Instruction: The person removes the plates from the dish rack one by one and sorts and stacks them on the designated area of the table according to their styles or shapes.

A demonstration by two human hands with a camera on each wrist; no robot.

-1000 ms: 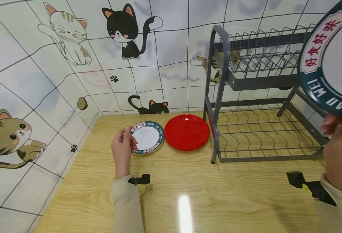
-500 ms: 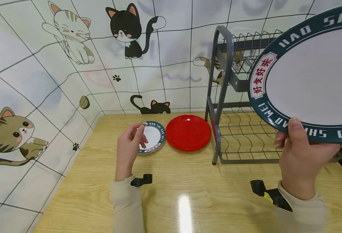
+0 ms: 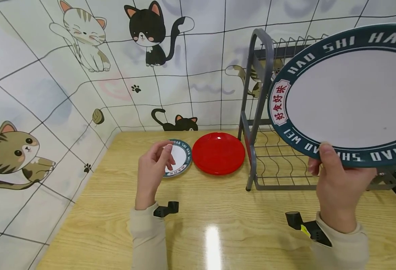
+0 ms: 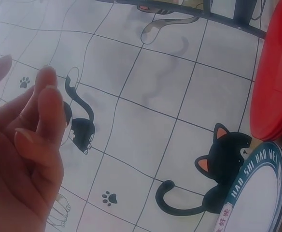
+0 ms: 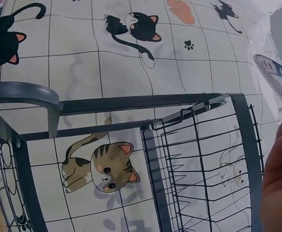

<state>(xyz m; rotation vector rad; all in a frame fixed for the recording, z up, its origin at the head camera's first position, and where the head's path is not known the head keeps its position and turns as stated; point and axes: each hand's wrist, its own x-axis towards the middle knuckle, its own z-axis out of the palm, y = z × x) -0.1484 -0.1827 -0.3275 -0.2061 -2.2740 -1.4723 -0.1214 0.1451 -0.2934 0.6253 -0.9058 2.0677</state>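
My right hand (image 3: 339, 191) grips the lower rim of a large oval plate (image 3: 349, 97), white with a dark green lettered border, thumb on its face. The plate is raised in front of the grey two-tier dish rack (image 3: 262, 75) and hides much of it. In the right wrist view, part of the plate (image 5: 278, 72) shows above the fingers (image 5: 281, 169). My left hand (image 3: 154, 165) hovers with loosely bent fingers, holding nothing. It overlaps a small white plate (image 3: 177, 157) with a green border on the table. Beside that lies a red plate (image 3: 218, 153).
The dish rack's wire shelves (image 5: 204, 159) stand at the right on the wooden table (image 3: 198, 217). A tiled wall (image 3: 204, 67) with cat drawings rises behind and at the left. In the left wrist view, the red plates (image 4: 276, 77) look stacked.
My right hand has carried the large plate leftward and lower, from the right edge to in front of the rack. My left hand has shifted slightly right, its fingers away from the small plate's left rim.
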